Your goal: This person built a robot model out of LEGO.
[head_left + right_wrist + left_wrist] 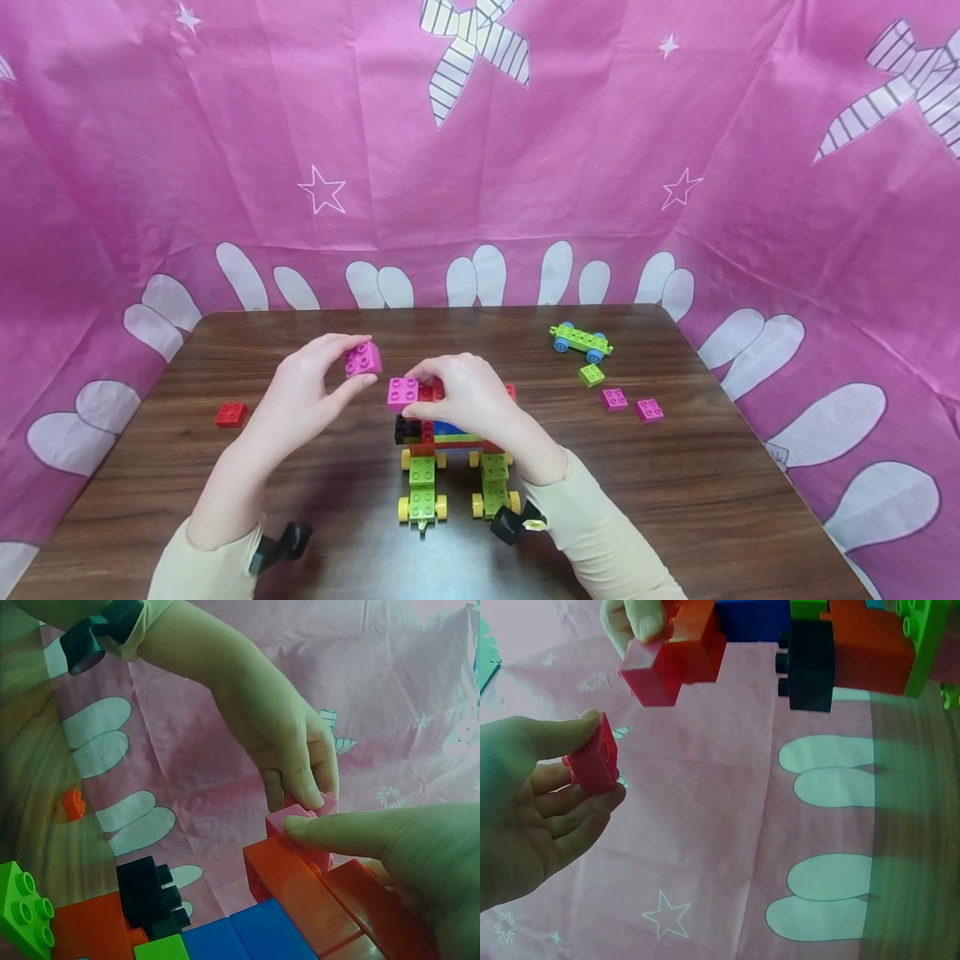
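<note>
My left hand (300, 392) pinches a pink toy brick (363, 358) between thumb and fingers, raised just left of the build. With thumb and fingers, my right hand (468, 392) grips a second pink brick (402, 393) at the build's upper left end. In the left wrist view that brick (652, 673) sits against an orange-red brick (697, 645). The build also has a black brick (407, 429), blue bricks (259, 934) and green wheeled bases (422, 500) with yellow wheels. My right hand and forearm cover part of the build.
A red brick (232, 414) lies on the table (600, 517) at left. On the right are a green car base (581, 339) with blue wheels, a small green brick (591, 375) and two pink bricks, one nearer (649, 410). Pink cloth (570, 167) hangs behind the table.
</note>
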`<state>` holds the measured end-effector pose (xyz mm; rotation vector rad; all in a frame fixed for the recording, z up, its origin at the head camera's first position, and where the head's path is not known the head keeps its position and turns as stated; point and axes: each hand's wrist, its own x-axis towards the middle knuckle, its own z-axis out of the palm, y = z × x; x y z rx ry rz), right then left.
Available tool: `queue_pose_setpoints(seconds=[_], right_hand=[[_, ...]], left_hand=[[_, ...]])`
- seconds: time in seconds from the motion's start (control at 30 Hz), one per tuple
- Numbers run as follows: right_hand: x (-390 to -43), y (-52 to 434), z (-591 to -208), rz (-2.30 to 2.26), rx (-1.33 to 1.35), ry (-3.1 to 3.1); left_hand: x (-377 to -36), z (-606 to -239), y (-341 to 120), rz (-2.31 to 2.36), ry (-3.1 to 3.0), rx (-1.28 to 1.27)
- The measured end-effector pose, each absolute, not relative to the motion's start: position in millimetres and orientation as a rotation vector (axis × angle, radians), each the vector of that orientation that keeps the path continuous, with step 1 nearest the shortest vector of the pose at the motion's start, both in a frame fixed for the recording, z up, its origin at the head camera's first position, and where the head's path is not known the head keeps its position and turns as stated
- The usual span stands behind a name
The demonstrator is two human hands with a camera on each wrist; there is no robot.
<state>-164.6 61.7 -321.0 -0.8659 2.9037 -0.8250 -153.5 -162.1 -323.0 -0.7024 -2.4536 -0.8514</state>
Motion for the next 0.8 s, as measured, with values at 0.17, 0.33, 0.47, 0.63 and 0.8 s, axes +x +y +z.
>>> queue_pose_setpoints(seconds=[0.17,0.33,0.47,0.63,0.8], right_hand=[[-165,62,-321,-0.828,-0.875,2.904],[-164,62,-321,-0.830,-0.885,2.901],[-164,62,-321,-0.826,-0.884,2.905],[-164,62,-321,-0.824,-0.877,2.907],[-165,63,-321,-0.824,-0.881,2.908]], left_hand=[[-147,-323,-157,-0.874,-2.490,-0.727],[-142,-326,-153,-0.893,-2.531,-0.772],[-139,-328,-151,-0.906,-2.552,-0.798],[-138,-331,-150,-0.921,-2.563,-0.820],[-139,-331,-150,-0.935,-2.557,-0.832]])
